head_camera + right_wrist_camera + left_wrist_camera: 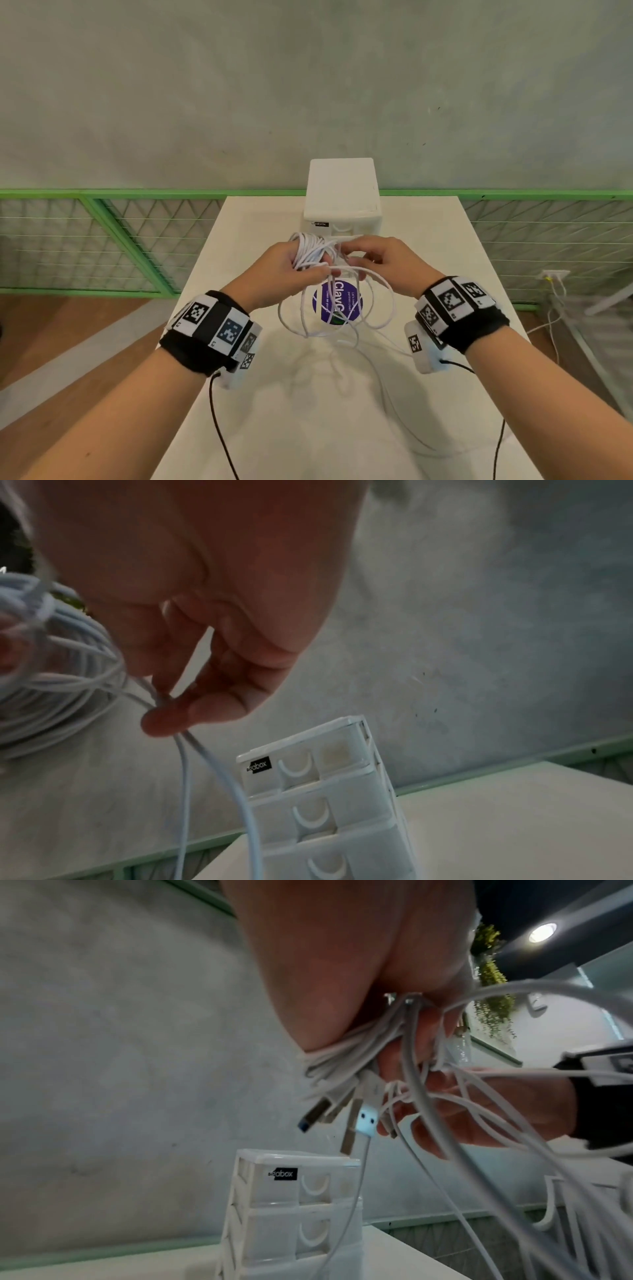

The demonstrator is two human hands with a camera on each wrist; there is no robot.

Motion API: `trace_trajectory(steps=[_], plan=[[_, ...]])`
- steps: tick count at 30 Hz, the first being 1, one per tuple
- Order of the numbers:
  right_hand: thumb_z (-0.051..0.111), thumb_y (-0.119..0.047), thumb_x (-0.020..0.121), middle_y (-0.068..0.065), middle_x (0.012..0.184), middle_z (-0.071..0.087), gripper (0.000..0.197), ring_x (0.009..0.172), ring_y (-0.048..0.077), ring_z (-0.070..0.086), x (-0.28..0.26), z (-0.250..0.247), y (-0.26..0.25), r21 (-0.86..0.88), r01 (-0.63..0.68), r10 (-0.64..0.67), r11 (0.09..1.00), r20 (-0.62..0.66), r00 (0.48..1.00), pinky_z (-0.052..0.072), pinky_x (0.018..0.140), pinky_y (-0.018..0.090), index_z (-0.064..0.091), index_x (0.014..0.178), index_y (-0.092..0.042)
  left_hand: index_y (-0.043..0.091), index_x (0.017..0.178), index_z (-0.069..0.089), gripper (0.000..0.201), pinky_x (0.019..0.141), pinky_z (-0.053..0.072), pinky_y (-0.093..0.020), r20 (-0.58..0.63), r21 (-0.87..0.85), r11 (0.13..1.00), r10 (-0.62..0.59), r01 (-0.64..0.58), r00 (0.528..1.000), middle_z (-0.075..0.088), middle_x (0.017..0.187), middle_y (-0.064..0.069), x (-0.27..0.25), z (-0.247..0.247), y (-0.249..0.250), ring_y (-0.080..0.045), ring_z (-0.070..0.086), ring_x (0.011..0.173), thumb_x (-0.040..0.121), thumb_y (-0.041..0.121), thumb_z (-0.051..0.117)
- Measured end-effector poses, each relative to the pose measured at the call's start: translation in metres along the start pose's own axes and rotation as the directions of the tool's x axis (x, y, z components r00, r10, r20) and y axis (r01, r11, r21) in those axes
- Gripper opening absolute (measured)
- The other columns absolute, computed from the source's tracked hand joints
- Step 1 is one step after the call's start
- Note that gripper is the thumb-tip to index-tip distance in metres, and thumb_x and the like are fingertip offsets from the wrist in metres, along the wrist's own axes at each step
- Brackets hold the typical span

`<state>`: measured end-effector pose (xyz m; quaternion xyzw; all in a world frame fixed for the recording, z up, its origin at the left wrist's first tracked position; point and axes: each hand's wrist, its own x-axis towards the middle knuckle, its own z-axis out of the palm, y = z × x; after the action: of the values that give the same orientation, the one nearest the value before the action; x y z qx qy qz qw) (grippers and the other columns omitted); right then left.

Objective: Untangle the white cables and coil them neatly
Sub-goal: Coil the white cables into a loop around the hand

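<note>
Right now the left hand grips the gathered bundle of white cables above the table, connector ends hanging toward the drawer box. Just beside it, the right hand pinches two strands between thumb and fingertips; they hang downward, so freeing them likely means pulling rightward.

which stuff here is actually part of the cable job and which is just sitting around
In the job:
white cables, bundle gripped in the left hand
right hand, pinching strands

Lying about:
white drawer box
purple sticker
table
</note>
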<state>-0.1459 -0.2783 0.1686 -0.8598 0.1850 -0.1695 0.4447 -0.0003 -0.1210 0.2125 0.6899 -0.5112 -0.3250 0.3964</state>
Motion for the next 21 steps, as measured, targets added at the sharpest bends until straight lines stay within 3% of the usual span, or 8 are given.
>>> trace_trajectory(steps=[3, 7, 10, 13, 15, 18, 19, 21], plan=[[0.069, -0.025, 0.082, -0.009, 0.105, 0.069, 0.032, 0.059, -0.003, 0.057, -0.001, 0.006, -0.002, 0.000, -0.027, 0.027, 1.000, 0.003, 1.000, 0.046, 0.063, 0.017, 0.066, 0.114, -0.027, 0.019, 0.085, 0.067, 0.009, 0.054, 0.042, -0.029, -0.006, -0.035, 0.999, -0.007, 0.007, 1.000, 0.062, 0.075, -0.014, 0.002, -0.002, -0.003, -0.016, 0.049, 0.058, 0.091, 0.014, 0.062], [0.064, -0.021, 0.086, -0.005, 0.084, 0.073, 0.019, 0.058, 0.005, 0.059, -0.002, 0.006, -0.002, 0.052, -0.074, 0.081, 0.996, -0.129, 0.988, 0.048, 0.058, 0.020, 0.072, 0.103, -0.023, 0.020, 0.087, 0.065, 0.004, 0.051, 0.042, -0.028, 0.046, -0.079, 0.997, -0.005, 0.009, 0.999, 0.066, 0.096, -0.030, 0.001, 0.003, 0.000, -0.015, 0.047, 0.055, 0.090, 0.019, 0.062], [0.063, -0.020, 0.086, 0.001, 0.072, 0.069, 0.015, 0.044, 0.012, 0.049, -0.005, -0.003, 0.006, 0.092, -0.153, 0.173, 0.984, -0.268, 0.948, 0.044, 0.048, 0.019, 0.073, 0.097, -0.024, 0.020, 0.086, 0.065, 0.011, 0.053, 0.040, -0.029, 0.070, -0.096, 0.995, -0.028, 0.034, 0.997, 0.069, 0.095, -0.025, -0.002, 0.001, 0.000, -0.015, 0.045, 0.052, 0.093, 0.014, 0.058], [0.061, -0.023, 0.088, 0.003, 0.071, 0.067, 0.015, 0.041, 0.017, 0.049, -0.010, -0.013, 0.031, 0.053, -0.256, 0.257, 0.965, -0.386, 0.886, 0.043, 0.044, 0.018, 0.072, 0.098, -0.021, 0.004, 0.096, 0.065, 0.012, 0.056, 0.040, -0.034, 0.098, -0.142, 0.988, -0.050, 0.064, 0.994, 0.070, 0.076, -0.003, -0.007, -0.002, 0.002, -0.019, 0.043, 0.052, 0.093, 0.009, 0.055], [0.058, -0.024, 0.090, 0.006, 0.072, 0.066, 0.020, 0.041, 0.010, 0.049, -0.016, -0.023, 0.056, 0.012, -0.422, 0.386, 0.907, -0.428, 0.817, 0.044, 0.048, 0.021, 0.072, 0.099, -0.012, -0.003, 0.099, 0.061, 0.014, 0.053, 0.042, -0.030, 0.082, -0.178, 0.981, -0.068, 0.082, 0.994, 0.064, 0.063, 0.004, -0.010, -0.006, 0.000, -0.016, 0.043, 0.048, 0.094, 0.007, 0.052], [0.056, -0.028, 0.092, 0.007, 0.087, 0.069, 0.027, 0.063, 0.014, 0.058, -0.027, -0.029, 0.081, -0.192, -0.656, 0.597, 0.730, -0.287, 0.749, 0.044, 0.069, 0.026, 0.069, 0.107, -0.010, 0.005, 0.093, 0.063, 0.011, 0.049, 0.041, -0.027, 0.035, -0.156, 0.985, -0.070, 0.075, 0.997, 0.057, 0.057, 0.006, -0.012, -0.008, -0.003, -0.012, 0.045, 0.045, 0.095, 0.009, 0.053], [0.057, -0.028, 0.091, 0.009, 0.100, 0.069, 0.029, 0.078, 0.019, 0.062, -0.029, -0.027, 0.080, -0.273, -0.665, 0.615, 0.695, -0.253, 0.747, 0.044, 0.076, 0.027, 0.066, 0.114, -0.013, 0.006, 0.092, 0.064, 0.011, 0.051, 0.041, -0.029, 0.024, -0.152, 0.985, -0.075, 0.078, 0.997, 0.056, 0.057, 0.004, -0.011, -0.007, -0.004, -0.013, 0.045, 0.046, 0.094, 0.011, 0.054], [0.062, -0.024, 0.087, 0.008, 0.123, 0.057, 0.044, 0.100, 0.023, 0.057, -0.028, -0.020, 0.070, -0.342, -0.511, 0.449, 0.789, -0.247, 0.859, 0.042, 0.088, 0.027, 0.053, 0.130, -0.021, 0.006, 0.091, 0.067, 0.013, 0.053, 0.038, -0.032, 0.023, -0.152, 0.985, -0.078, 0.080, 0.997, 0.058, 0.059, -0.003, -0.010, -0.005, -0.006, -0.015, 0.043, 0.047, 0.093, 0.013, 0.057]])
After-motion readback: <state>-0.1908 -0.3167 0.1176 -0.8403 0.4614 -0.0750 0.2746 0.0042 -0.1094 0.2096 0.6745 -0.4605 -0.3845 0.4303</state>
